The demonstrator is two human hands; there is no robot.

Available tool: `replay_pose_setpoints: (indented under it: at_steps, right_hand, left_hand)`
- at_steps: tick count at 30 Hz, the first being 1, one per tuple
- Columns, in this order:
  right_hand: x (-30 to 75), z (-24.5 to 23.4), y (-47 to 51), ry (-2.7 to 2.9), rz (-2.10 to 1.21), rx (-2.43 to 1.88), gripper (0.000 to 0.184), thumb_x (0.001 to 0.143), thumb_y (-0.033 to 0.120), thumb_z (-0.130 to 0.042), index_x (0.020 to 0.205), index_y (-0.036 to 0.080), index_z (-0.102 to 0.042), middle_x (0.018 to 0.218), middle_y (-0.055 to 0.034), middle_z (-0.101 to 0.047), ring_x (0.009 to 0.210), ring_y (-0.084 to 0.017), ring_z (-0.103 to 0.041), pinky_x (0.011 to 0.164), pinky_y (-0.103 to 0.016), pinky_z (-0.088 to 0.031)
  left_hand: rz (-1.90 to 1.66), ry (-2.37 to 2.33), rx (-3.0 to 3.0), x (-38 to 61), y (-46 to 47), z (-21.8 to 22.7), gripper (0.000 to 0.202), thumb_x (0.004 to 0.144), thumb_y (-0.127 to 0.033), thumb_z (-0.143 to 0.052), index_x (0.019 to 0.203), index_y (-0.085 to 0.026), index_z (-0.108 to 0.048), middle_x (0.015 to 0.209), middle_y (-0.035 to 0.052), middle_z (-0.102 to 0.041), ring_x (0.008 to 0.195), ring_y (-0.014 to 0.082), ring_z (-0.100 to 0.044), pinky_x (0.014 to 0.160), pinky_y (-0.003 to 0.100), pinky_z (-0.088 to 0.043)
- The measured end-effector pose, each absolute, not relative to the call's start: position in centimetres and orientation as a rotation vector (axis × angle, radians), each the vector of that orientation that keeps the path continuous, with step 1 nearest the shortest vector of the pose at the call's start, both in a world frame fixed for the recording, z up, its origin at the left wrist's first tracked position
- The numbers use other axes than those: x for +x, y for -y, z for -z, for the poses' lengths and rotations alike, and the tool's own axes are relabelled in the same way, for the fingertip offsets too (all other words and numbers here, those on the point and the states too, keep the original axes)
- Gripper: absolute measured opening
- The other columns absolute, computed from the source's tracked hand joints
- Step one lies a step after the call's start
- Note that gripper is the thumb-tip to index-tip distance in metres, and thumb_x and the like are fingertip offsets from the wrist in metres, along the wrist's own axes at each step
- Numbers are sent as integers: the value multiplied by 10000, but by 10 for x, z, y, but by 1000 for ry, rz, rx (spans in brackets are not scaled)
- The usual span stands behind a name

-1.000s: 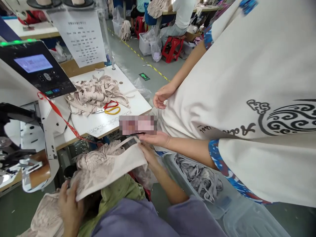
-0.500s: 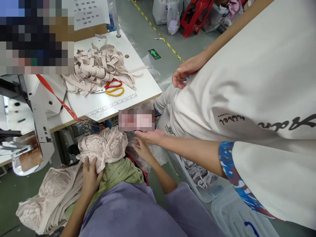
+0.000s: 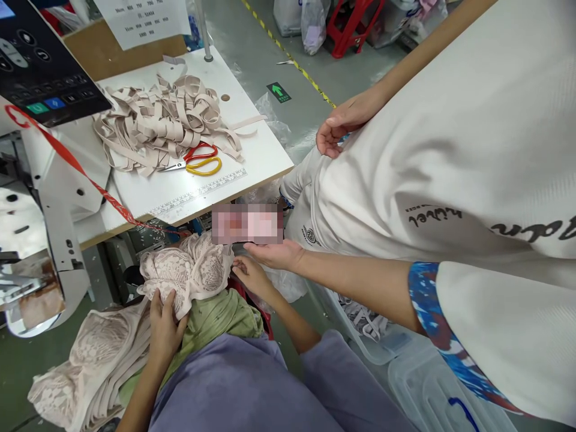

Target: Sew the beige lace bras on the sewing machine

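Note:
My left hand (image 3: 164, 324) is closed on a beige lace garment (image 3: 189, 273) bunched on my lap, above a green cloth (image 3: 216, 318). More lace garments (image 3: 90, 360) hang to the lower left. My right hand (image 3: 251, 276) sits just right of the lace, fingers bent together, right under a co-worker's upturned hand (image 3: 275, 253). That hand carries a blurred-out item (image 3: 247, 224). Whether my right fingers pinch anything is hidden.
The co-worker in a white shirt (image 3: 450, 180) stands close on my right, the other hand (image 3: 337, 123) at the hip. A white table (image 3: 256, 156) bears beige straps (image 3: 162, 120) and red-and-yellow scissors (image 3: 198, 162). A sewing machine (image 3: 49, 198) is at left, clear bins (image 3: 432, 384) at lower right.
A second ago my right hand held a white cloth edge; that cloth is gone. My left hand has moved up onto the lace garment. The co-worker's hand has stayed put.

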State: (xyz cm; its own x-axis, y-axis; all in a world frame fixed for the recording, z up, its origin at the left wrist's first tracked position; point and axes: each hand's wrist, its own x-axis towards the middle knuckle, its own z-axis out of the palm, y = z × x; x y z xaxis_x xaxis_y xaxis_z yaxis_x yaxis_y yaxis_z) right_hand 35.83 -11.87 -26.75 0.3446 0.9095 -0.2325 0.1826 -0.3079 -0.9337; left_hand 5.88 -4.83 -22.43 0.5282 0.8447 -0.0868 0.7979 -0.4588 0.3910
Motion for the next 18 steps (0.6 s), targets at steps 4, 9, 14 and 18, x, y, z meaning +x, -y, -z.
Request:
replay_pose_setpoints:
  at_steps: [4, 9, 14, 18]
  right_hand:
    - [353, 261, 112, 1011, -1041, -1711, 239, 926, 245, -557, 1149, 189, -621, 1152, -102, -709, 977, -198, -686, 915, -377, -538]
    - [349, 256, 108, 1056, -1070, -1694, 219, 919, 246, -575, 1123, 198, -636, 1096, -96, -724, 952, -210, -695, 879, -367, -542]
    - [352, 257, 112, 1063, -1066, -1712, 205, 921, 247, -565, 1105, 194, -638, 1092, -100, -728, 956, -214, -692, 884, -371, -539]
    - [353, 261, 117, 1061, -1065, -1729, 208, 924, 261, -560, 1103, 190, -639, 1111, -103, -727, 967, -215, -687, 903, -385, -531]
  left_hand:
    - [-163, -1341, 2413, 58, 50, 224, 583, 924, -349, -563, 1445, -122, -435, 1621, 263, -152, 1509, 461, -226, 1146, 605, -368]
    - [-120, -1372, 2415, 57, 54, 221, 562, 942, -325, -547, 1456, -132, -427, 1621, 270, -155, 1504, 463, -231, 1101, 610, -419]
    - [-168, -1355, 2426, 57, 56, 222, 562, 936, -295, -561, 1457, -128, -433, 1627, 266, -153, 1512, 449, -223, 1131, 608, -391]
    - [-180, -1357, 2398, 56, 56, 223, 586, 920, -307, -594, 1462, -145, -439, 1635, 256, -153, 1515, 440, -228, 1135, 609, -383]
